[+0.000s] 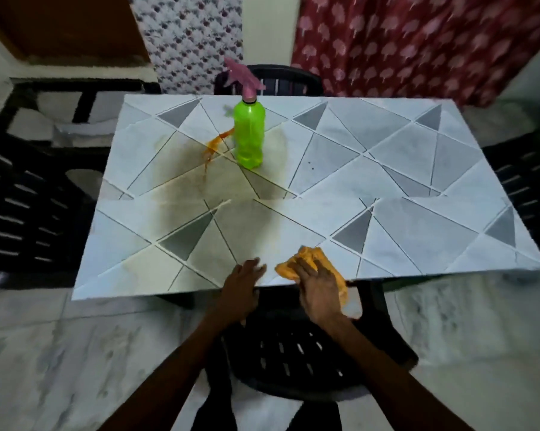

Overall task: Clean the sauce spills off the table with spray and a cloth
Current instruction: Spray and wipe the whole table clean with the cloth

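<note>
Right now the person's right hand [320, 286] presses an orange cloth [312, 262] at the near edge of the patterned table [418, 169], fingers curled over it. Beside it, the left hand [242, 284] rests flat, fingers straight. Farther back stands a green spray bottle [249, 132], an orange sauce spill [214, 147] just left of it.

Patterned table [418, 181]: spray bottle [249, 135] upright, sauce smear [214, 146] beside it, cloth [312, 255] at near edge.
</note>
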